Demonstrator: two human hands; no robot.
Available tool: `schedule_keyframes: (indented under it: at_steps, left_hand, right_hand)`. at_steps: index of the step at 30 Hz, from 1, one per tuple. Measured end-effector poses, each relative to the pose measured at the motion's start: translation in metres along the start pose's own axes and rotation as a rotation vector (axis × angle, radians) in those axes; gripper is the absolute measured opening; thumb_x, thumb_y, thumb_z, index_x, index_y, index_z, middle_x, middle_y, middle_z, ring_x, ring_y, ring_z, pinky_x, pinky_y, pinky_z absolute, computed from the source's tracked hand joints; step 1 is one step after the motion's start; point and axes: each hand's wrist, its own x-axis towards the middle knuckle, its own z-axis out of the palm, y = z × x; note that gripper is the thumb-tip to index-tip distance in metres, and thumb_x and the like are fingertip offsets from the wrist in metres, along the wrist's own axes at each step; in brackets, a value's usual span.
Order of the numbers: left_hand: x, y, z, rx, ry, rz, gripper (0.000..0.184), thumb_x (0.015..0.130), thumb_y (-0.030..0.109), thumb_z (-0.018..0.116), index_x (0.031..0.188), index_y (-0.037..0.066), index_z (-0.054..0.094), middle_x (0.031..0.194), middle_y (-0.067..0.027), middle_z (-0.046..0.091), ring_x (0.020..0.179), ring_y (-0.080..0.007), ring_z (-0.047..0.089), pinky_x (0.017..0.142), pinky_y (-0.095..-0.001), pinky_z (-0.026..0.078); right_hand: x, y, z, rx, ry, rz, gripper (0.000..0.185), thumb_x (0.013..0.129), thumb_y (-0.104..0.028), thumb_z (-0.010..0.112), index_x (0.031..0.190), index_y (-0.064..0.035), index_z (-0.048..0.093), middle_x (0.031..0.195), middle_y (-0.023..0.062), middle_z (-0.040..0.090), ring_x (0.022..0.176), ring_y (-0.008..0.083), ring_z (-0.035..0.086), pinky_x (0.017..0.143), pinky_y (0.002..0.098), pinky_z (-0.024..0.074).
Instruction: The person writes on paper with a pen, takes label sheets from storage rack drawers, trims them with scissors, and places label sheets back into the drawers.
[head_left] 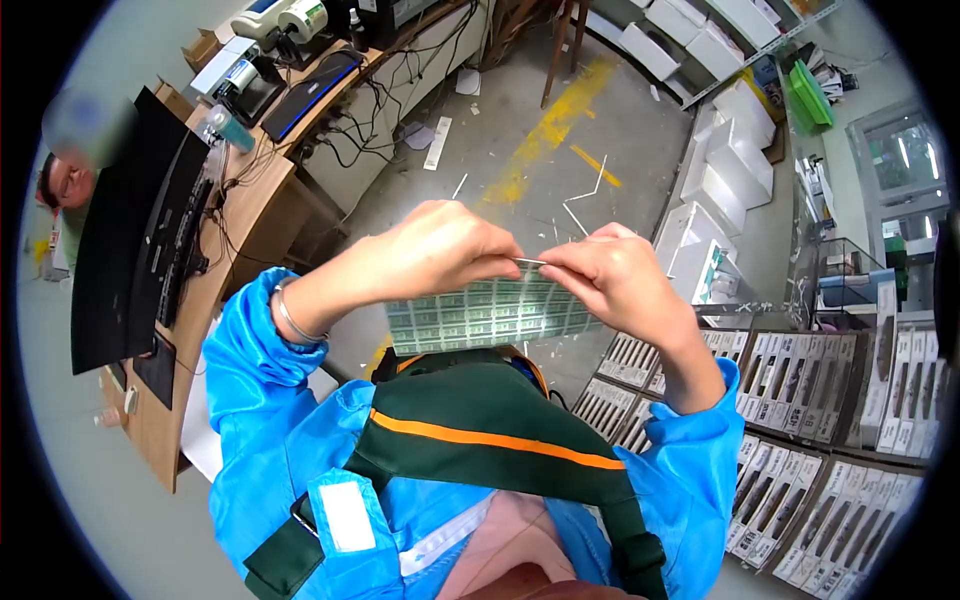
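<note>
My left hand (450,245) and my right hand (620,275) are raised in front of my chest, close together, with thumb and fingers of each pinched shut. Between them they grip the top edge of a thin green sheet (480,318) with a repeating grid of small rectangles, which looks like a circuit board panel. It hangs below my fingers, partly hidden behind both hands. A bright patch of light falls on its right half.
On the left, a wooden desk (235,235) carries a large black monitor (130,250), a keyboard (312,92) and loose cables. Racks of labelled slotted boxes (800,385) stand at my right. White bins (740,160) line the right side, and scraps lie on the floor (500,120). Another person sits behind the monitor.
</note>
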Motion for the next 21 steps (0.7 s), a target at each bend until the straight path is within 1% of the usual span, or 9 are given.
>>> schedule_keyframes:
  at_steps: [1, 4, 6, 9, 11, 12, 14, 17, 21]
  left_hand:
    - [-0.003, -0.01, -0.015, -0.041, -0.017, 0.0, 0.016, 0.082, 0.021, 0.059, 0.085, 0.006, 0.064, 0.067, -0.016, 0.06, 0.065, -0.034, 0.058, 0.057, -0.0399, 0.046]
    - [-0.013, -0.039, -0.053, -0.014, -0.073, -0.072, 0.017, 0.082, 0.021, 0.06, 0.086, 0.006, 0.065, 0.068, -0.016, 0.06, 0.065, -0.0336, 0.059, 0.058, -0.0388, 0.047]
    - [-0.02, -0.065, -0.069, -0.014, -0.033, -0.112, 0.018, 0.081, 0.02, 0.062, 0.086, 0.003, 0.065, 0.069, -0.0155, 0.061, 0.063, -0.0298, 0.061, 0.057, -0.0344, 0.048]
    - [-0.013, -0.081, -0.077, -0.004, -0.041, -0.116, 0.018, 0.081, 0.02, 0.062, 0.086, 0.003, 0.065, 0.068, -0.0158, 0.061, 0.063, -0.0303, 0.06, 0.057, -0.0348, 0.047]
    - [0.003, -0.079, -0.074, 0.006, -0.057, -0.087, 0.018, 0.081, 0.02, 0.062, 0.086, 0.003, 0.065, 0.068, -0.0159, 0.061, 0.063, -0.0305, 0.06, 0.057, -0.0352, 0.047]
    - [0.008, -0.079, -0.075, 0.019, -0.049, -0.069, 0.018, 0.08, 0.021, 0.062, 0.086, 0.004, 0.065, 0.068, -0.0158, 0.061, 0.063, -0.0307, 0.06, 0.056, -0.0354, 0.047]
    - [0.015, -0.076, -0.081, 0.048, -0.018, -0.048, 0.019, 0.08, 0.021, 0.063, 0.086, 0.004, 0.065, 0.067, -0.0158, 0.061, 0.062, -0.0311, 0.059, 0.056, -0.0358, 0.046]
    - [0.005, -0.074, -0.111, 0.027, -0.002, -0.14, 0.021, 0.079, 0.021, 0.065, 0.087, 0.002, 0.066, 0.069, -0.0142, 0.063, 0.061, -0.0271, 0.062, 0.054, -0.0325, 0.048]
    - [0.01, -0.059, -0.114, -0.049, 0.026, -0.222, 0.023, 0.081, 0.023, 0.064, 0.091, 0.002, 0.066, 0.072, -0.0129, 0.065, 0.063, -0.0237, 0.064, 0.055, -0.0293, 0.049]
  right_hand:
    - [0.012, 0.001, -0.001, 0.016, 0.016, -0.004, 0.015, 0.08, -0.016, 0.062, 0.09, -0.0065, 0.066, 0.075, 0.0092, 0.065, 0.066, 0.0223, 0.061, 0.068, 0.0321, 0.0453]
    - [0.026, 0.027, -0.012, 0.127, 0.046, 0.124, 0.014, 0.081, -0.014, 0.061, 0.089, -0.0046, 0.067, 0.077, 0.0103, 0.066, 0.069, 0.0235, 0.063, 0.069, 0.0322, 0.0467]
    - [0.021, 0.057, -0.02, 0.155, 0.11, 0.428, 0.014, 0.08, -0.013, 0.061, 0.088, -0.0028, 0.067, 0.082, 0.0121, 0.066, 0.076, 0.0255, 0.064, 0.072, 0.0328, 0.0479]
    - [0.045, 0.068, -0.015, -0.329, 0.33, 0.169, 0.022, 0.079, -0.014, 0.062, 0.098, -0.0031, 0.065, 0.095, 0.013, 0.065, 0.087, 0.026, 0.063, 0.081, 0.034, 0.0459]
    - [0.089, 0.02, -0.008, -0.051, 0.213, 0.024, 0.033, 0.079, -0.017, 0.063, 0.11, -0.0068, 0.058, 0.107, 0.011, 0.06, 0.093, 0.0255, 0.058, 0.089, 0.0378, 0.0404]
    - [0.102, 0.018, 0.002, -0.019, 0.142, -0.09, 0.026, 0.078, -0.017, 0.064, 0.103, -0.0075, 0.061, 0.093, 0.0095, 0.063, 0.081, 0.025, 0.059, 0.082, 0.0357, 0.0435]
    - [0.116, 0.024, -0.007, -0.052, -0.06, -0.032, 0.019, 0.078, -0.016, 0.064, 0.095, -0.0073, 0.065, 0.081, 0.0082, 0.065, 0.071, 0.0233, 0.059, 0.073, 0.0336, 0.0453]
    - [0.105, 0.038, -0.029, 0.03, 0.02, -0.015, 0.012, 0.078, -0.014, 0.064, 0.087, -0.0062, 0.066, 0.072, 0.0079, 0.064, 0.063, 0.023, 0.057, 0.065, 0.0326, 0.0457]
    - [0.093, 0.059, -0.042, 0.187, 0.07, -0.034, 0.014, 0.081, -0.014, 0.061, 0.087, -0.0032, 0.066, 0.076, 0.0119, 0.064, 0.068, 0.0266, 0.059, 0.063, 0.0349, 0.0466]
